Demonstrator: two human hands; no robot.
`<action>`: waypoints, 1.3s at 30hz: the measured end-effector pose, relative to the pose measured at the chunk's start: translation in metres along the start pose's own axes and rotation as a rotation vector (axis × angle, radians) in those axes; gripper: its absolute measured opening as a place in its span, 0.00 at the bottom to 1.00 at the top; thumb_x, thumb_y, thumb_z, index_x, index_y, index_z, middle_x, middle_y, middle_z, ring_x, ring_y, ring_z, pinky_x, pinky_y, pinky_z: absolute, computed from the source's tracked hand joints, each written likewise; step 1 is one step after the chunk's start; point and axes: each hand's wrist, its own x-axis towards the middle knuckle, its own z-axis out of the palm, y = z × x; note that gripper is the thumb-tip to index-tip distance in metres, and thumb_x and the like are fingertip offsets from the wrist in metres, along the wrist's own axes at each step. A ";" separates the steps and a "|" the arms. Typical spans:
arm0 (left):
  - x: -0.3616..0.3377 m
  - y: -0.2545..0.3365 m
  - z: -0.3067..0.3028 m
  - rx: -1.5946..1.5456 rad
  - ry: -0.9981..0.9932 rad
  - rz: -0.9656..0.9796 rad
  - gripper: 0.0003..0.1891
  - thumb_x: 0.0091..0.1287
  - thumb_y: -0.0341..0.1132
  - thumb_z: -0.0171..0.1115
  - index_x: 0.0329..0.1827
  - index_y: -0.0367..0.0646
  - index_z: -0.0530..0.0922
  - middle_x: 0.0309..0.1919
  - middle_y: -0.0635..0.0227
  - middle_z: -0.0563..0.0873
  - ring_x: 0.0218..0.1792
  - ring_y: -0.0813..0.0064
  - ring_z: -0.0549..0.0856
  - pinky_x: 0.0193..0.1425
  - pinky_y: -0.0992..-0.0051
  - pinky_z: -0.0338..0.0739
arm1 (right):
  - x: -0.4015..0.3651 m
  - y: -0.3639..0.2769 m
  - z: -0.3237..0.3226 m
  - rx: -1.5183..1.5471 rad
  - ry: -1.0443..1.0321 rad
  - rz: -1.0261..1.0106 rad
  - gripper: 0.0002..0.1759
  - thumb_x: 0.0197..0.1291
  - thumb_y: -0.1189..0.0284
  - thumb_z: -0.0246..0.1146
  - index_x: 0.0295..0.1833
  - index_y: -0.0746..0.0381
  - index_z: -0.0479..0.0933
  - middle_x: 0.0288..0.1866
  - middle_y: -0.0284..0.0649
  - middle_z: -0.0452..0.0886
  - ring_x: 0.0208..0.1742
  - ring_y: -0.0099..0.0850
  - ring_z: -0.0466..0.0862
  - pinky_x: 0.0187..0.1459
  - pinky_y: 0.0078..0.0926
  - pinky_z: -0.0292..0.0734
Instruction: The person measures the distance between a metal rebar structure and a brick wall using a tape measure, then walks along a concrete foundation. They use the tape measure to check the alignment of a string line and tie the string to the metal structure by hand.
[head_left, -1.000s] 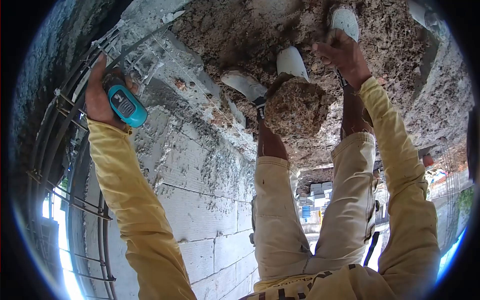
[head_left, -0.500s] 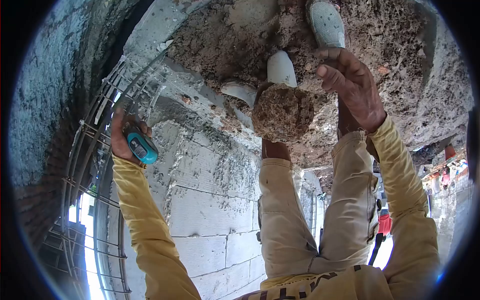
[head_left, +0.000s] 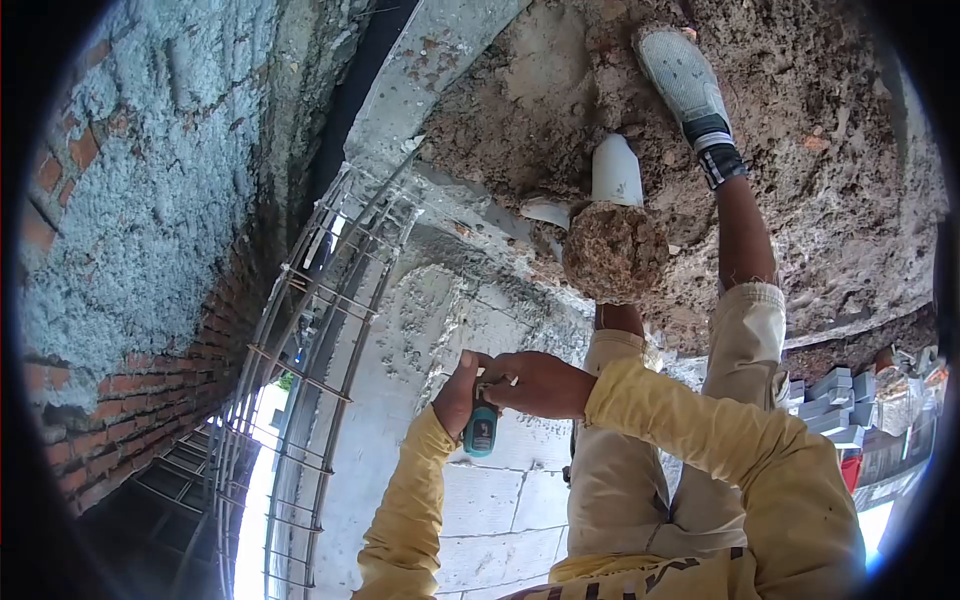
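My left hand (head_left: 456, 396) is wrapped round a small teal and dark device (head_left: 481, 430), which looks like a tape measure, in front of the pale block wall. Against it, my right hand (head_left: 545, 386) has its fingers bent together at the device's upper end; what they pinch is hidden. Beyond the hands, a rough round clump (head_left: 615, 252) lies against a white pipe-like piece (head_left: 616, 172) in the brown soil.
A curved steel rebar cage (head_left: 330, 385) stands left of my hands, with a rough brick wall (head_left: 170, 370) further left. The block wall (head_left: 480, 500) is below. My shoe (head_left: 685, 80) rests on soil at the top right. Grey blocks (head_left: 835, 400) lie at the right.
My right hand has come down and left from near the shoe to meet my left hand. My left hand has moved right and down with the teal device. The view has shifted.
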 end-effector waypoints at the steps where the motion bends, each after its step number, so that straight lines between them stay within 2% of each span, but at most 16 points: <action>1: 0.000 -0.003 0.000 0.016 0.002 -0.009 0.42 0.59 0.75 0.41 0.51 0.42 0.73 0.33 0.66 0.80 0.27 0.77 0.79 0.33 0.76 0.78 | 0.002 0.006 0.000 0.008 -0.016 -0.050 0.15 0.60 0.64 0.59 0.44 0.65 0.77 0.33 0.39 0.80 0.34 0.27 0.80 0.38 0.28 0.75; 4: -0.009 0.006 0.009 -0.004 -0.121 -0.003 0.40 0.59 0.74 0.43 0.50 0.42 0.72 0.32 0.66 0.80 0.27 0.78 0.79 0.33 0.76 0.78 | -0.005 0.009 -0.003 0.266 -0.148 0.151 0.17 0.59 0.61 0.61 0.46 0.63 0.76 0.36 0.37 0.79 0.37 0.27 0.79 0.38 0.27 0.75; 8: -0.010 -0.018 -0.012 0.175 -0.175 0.099 0.36 0.63 0.67 0.51 0.52 0.38 0.67 0.43 0.64 0.78 0.44 0.77 0.76 0.49 0.74 0.71 | -0.008 0.017 -0.010 0.297 -0.200 0.159 0.23 0.57 0.57 0.64 0.50 0.62 0.74 0.39 0.37 0.77 0.40 0.25 0.77 0.39 0.26 0.76; 9: -0.022 -0.010 -0.006 0.227 -0.115 0.079 0.32 0.63 0.61 0.58 0.53 0.39 0.66 0.45 0.62 0.77 0.46 0.77 0.75 0.49 0.74 0.71 | -0.008 0.016 -0.012 0.322 -0.224 0.183 0.26 0.55 0.54 0.65 0.51 0.62 0.74 0.41 0.36 0.77 0.41 0.25 0.76 0.40 0.26 0.76; 12: -0.041 0.009 0.006 0.289 -0.069 0.004 0.29 0.63 0.57 0.61 0.52 0.41 0.66 0.43 0.63 0.78 0.44 0.78 0.74 0.49 0.75 0.71 | -0.008 0.013 -0.014 0.365 -0.288 0.164 0.28 0.54 0.51 0.66 0.49 0.63 0.74 0.41 0.36 0.77 0.42 0.25 0.76 0.42 0.26 0.75; 13: -0.046 0.015 0.005 0.306 -0.072 -0.014 0.25 0.63 0.52 0.63 0.51 0.43 0.66 0.40 0.66 0.78 0.42 0.80 0.74 0.45 0.77 0.71 | -0.007 0.011 -0.015 0.369 -0.326 0.159 0.26 0.57 0.53 0.64 0.50 0.63 0.73 0.42 0.36 0.76 0.44 0.25 0.75 0.43 0.27 0.75; 17: -0.064 0.027 -0.012 0.356 0.023 -0.095 0.20 0.65 0.48 0.61 0.50 0.43 0.70 0.33 0.72 0.76 0.33 0.83 0.74 0.36 0.79 0.70 | 0.003 0.010 -0.020 0.573 -0.300 0.170 0.19 0.64 0.61 0.59 0.52 0.64 0.70 0.44 0.36 0.74 0.46 0.24 0.75 0.45 0.28 0.75; 22: -0.100 0.057 -0.031 0.563 0.242 -0.178 0.21 0.66 0.49 0.58 0.50 0.42 0.74 0.31 0.73 0.77 0.30 0.83 0.75 0.34 0.79 0.71 | 0.031 0.008 -0.065 0.891 -0.068 0.174 0.11 0.62 0.63 0.59 0.45 0.58 0.73 0.40 0.33 0.76 0.40 0.25 0.79 0.44 0.34 0.75; 24: -0.115 0.060 -0.053 0.599 0.306 -0.232 0.20 0.66 0.48 0.58 0.50 0.39 0.74 0.32 0.71 0.78 0.30 0.83 0.76 0.35 0.80 0.71 | 0.044 0.003 -0.088 0.839 0.040 0.199 0.09 0.59 0.65 0.61 0.39 0.59 0.75 0.33 0.31 0.77 0.33 0.24 0.80 0.42 0.32 0.74; 26: -0.130 0.057 -0.082 0.704 0.345 -0.205 0.19 0.66 0.47 0.57 0.48 0.38 0.75 0.33 0.66 0.82 0.31 0.79 0.80 0.36 0.77 0.74 | 0.062 0.003 -0.103 0.801 0.079 0.205 0.07 0.58 0.66 0.62 0.37 0.58 0.75 0.32 0.31 0.78 0.33 0.24 0.80 0.41 0.32 0.75; 30: -0.165 0.077 -0.095 0.833 0.493 -0.205 0.17 0.67 0.47 0.54 0.41 0.38 0.77 0.32 0.65 0.82 0.32 0.77 0.80 0.37 0.75 0.73 | 0.092 -0.008 -0.127 0.750 0.159 0.176 0.06 0.58 0.67 0.62 0.36 0.57 0.76 0.33 0.31 0.79 0.33 0.23 0.80 0.40 0.32 0.75; 33: -0.184 0.087 -0.116 1.189 0.509 -0.163 0.15 0.67 0.45 0.54 0.37 0.39 0.75 0.29 0.68 0.78 0.34 0.75 0.77 0.40 0.72 0.71 | 0.114 -0.010 -0.138 0.703 0.166 0.185 0.09 0.62 0.64 0.59 0.42 0.56 0.74 0.35 0.30 0.78 0.35 0.23 0.79 0.43 0.32 0.75; 35: -0.195 0.073 -0.149 1.176 0.477 -0.030 0.14 0.67 0.43 0.53 0.36 0.40 0.75 0.28 0.69 0.76 0.32 0.77 0.75 0.40 0.72 0.70 | 0.116 -0.018 -0.129 0.609 0.214 0.144 0.11 0.62 0.61 0.59 0.45 0.55 0.74 0.38 0.30 0.77 0.37 0.23 0.78 0.44 0.32 0.74; 36: -0.196 0.089 -0.137 1.174 0.514 -0.069 0.14 0.67 0.43 0.53 0.37 0.40 0.76 0.28 0.69 0.77 0.32 0.77 0.75 0.40 0.72 0.70 | 0.116 -0.021 -0.126 0.560 0.242 0.121 0.12 0.63 0.59 0.58 0.46 0.54 0.74 0.39 0.29 0.76 0.37 0.24 0.78 0.44 0.32 0.74; 37: -0.196 0.104 -0.124 1.171 0.550 -0.109 0.14 0.67 0.43 0.52 0.38 0.40 0.77 0.27 0.69 0.77 0.31 0.77 0.75 0.40 0.72 0.70 | 0.117 -0.019 -0.123 0.515 0.235 0.085 0.18 0.64 0.54 0.57 0.52 0.53 0.72 0.43 0.29 0.75 0.40 0.24 0.76 0.45 0.33 0.73; 39: -0.197 0.113 -0.130 1.237 0.578 -0.053 0.16 0.67 0.43 0.51 0.39 0.39 0.78 0.26 0.68 0.78 0.30 0.76 0.74 0.39 0.73 0.70 | 0.110 -0.020 -0.116 0.417 0.253 0.062 0.22 0.64 0.52 0.56 0.56 0.54 0.71 0.44 0.31 0.75 0.40 0.24 0.76 0.45 0.33 0.73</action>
